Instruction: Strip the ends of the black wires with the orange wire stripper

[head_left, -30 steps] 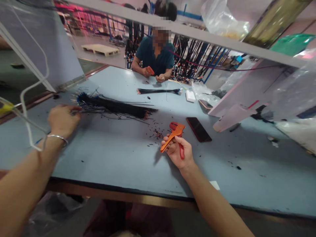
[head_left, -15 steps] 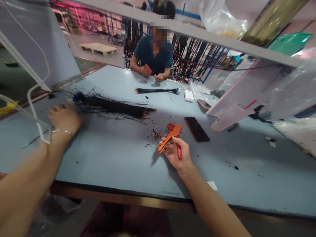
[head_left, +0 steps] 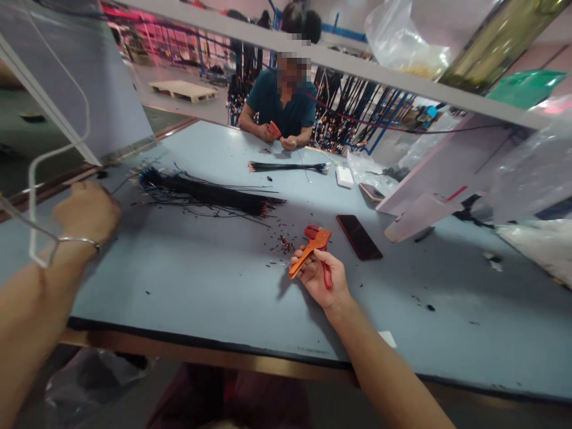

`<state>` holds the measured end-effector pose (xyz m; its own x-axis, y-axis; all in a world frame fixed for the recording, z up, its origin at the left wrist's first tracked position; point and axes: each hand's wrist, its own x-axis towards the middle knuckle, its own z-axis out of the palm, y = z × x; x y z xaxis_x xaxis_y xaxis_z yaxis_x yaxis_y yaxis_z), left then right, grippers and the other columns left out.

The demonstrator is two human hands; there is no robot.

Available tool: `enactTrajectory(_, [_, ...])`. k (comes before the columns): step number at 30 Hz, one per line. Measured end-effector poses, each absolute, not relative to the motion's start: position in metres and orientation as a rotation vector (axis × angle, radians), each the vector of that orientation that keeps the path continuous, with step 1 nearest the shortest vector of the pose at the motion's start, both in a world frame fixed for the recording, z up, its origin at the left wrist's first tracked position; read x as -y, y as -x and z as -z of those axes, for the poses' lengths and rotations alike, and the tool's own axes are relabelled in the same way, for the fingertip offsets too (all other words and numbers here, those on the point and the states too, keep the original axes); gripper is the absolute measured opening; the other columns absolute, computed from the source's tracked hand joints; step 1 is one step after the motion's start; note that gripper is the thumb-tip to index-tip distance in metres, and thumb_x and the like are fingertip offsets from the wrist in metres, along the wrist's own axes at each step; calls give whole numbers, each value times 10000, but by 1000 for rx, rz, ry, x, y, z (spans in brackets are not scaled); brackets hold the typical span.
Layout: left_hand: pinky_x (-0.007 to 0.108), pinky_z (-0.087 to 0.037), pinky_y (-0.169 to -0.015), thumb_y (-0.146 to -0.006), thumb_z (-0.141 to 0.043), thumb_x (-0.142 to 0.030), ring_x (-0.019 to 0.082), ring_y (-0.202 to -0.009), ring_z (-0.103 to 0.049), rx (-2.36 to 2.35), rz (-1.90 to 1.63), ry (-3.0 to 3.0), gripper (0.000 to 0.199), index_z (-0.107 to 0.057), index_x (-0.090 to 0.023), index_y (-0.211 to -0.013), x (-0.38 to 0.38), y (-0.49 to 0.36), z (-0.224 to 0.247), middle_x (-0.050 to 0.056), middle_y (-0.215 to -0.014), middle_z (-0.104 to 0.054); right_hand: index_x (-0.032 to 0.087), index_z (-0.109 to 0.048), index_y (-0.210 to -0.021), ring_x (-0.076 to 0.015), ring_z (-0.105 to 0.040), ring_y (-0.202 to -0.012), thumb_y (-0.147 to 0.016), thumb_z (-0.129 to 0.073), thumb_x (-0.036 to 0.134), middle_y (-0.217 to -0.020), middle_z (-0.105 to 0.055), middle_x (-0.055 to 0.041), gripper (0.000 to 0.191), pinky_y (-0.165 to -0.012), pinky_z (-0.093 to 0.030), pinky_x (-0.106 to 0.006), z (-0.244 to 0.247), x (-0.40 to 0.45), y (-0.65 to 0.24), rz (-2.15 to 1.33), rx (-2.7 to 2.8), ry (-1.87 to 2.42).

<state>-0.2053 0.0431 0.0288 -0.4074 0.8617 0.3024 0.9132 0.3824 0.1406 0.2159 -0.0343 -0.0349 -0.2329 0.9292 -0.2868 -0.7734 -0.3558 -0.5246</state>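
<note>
My right hand holds an orange and red wire stripper above the table, its handles spread apart. My left hand is at the table's left side with its fingers curled in. A thin dark wire runs from beside these fingers toward the large bundle of black wires; the grip itself is partly hidden and a little blurred. That bundle has blue ends at its left and copper-coloured ends at its right. Small dark and reddish offcuts lie scattered beside the wire stripper.
Across the table a person holds a red tool, with a smaller wire bundle in front. To the right are a phone, a white box and plastic bags. A shelf bar crosses above; a white cable hangs at left.
My left hand has moved left, away from the blue end of the large bundle, a thin wire now trailing beside it. My right hand keeps the wire stripper nearly still.
</note>
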Motion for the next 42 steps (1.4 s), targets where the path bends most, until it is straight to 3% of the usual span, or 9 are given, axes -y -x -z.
enactTrajectory(4, [324,-478,-726,-823,-406,-224,213,-846,-555,2449,441,1395,411,-615,-105,-1157,-48,202,-38,140,-1130,-637,108,-673,-827,-240,-701,-717,-758,-577,168,-772,-724,-92,133,-728,-580,-403,35,34,-216,-1822,319,669])
enactTrajectory(9, [257,-445,-747,-796,-485,-323,155,-775,-558,2149,889,1629,369,-669,-151,-1066,-49,173,-42,32,-886,-678,99,-667,-832,-232,-700,-722,-754,-573,163,-767,-717,-96,139,-691,-577,-355,35,33,-215,-1832,296,667])
enactTrajectory(12, [234,-442,-685,-793,-504,-421,136,-675,-552,1999,1135,1858,407,-686,-128,-1010,-45,139,-37,35,-820,-679,103,-659,-836,-233,-701,-723,-758,-572,161,-771,-715,-91,131,-698,-578,-362,36,33,-214,-1831,316,656])
enactTrajectory(16, [231,-458,-732,-820,-510,-457,154,-776,-606,1804,1241,2268,378,-711,-152,-913,-43,110,-23,43,-884,-715,117,-646,-838,-237,-705,-734,-760,-582,168,-775,-715,-86,113,-706,-581,-377,36,32,-215,-1837,308,634])
enactTrajectory(22, [363,-394,-939,-828,-482,-290,248,-1052,-583,1623,289,2714,316,-742,-209,-988,-47,117,-4,72,-1117,-699,120,-640,-817,-237,-710,-741,-759,-570,157,-768,-718,-89,99,-713,-581,-369,36,32,-215,-1811,259,654])
enactTrajectory(25, [395,-365,-979,-788,-428,-163,262,-1177,-525,1611,142,2710,448,-685,-208,-1152,-41,112,-4,84,-1279,-631,125,-636,-815,-239,-712,-740,-765,-582,164,-765,-718,-88,83,-717,-581,-373,35,32,-215,-1814,266,651])
enactTrajectory(32, [421,-408,-946,-888,-425,-340,288,-1065,-576,1386,265,2833,370,-690,-201,-1107,-28,49,-1,107,-1138,-651,133,-629,-802,-234,-711,-721,-772,-544,148,-734,-722,-78,92,-693,-584,-369,31,31,-213,-1798,241,686])
enactTrajectory(35, [405,-428,-914,-886,-455,-314,290,-1053,-574,1372,242,2854,335,-677,-202,-1110,-35,26,9,110,-1103,-639,121,-635,-807,-235,-710,-705,-774,-521,143,-726,-721,-86,120,-691,-587,-374,30,31,-213,-1804,210,694])
enactTrajectory(42, [359,-445,-797,-893,-423,-243,286,-961,-582,1439,229,2803,237,-647,-175,-853,-45,11,18,120,-956,-625,118,-637,-826,-231,-713,-710,-786,-532,162,-741,-722,-84,120,-673,-585,-360,33,32,-213,-1835,265,670])
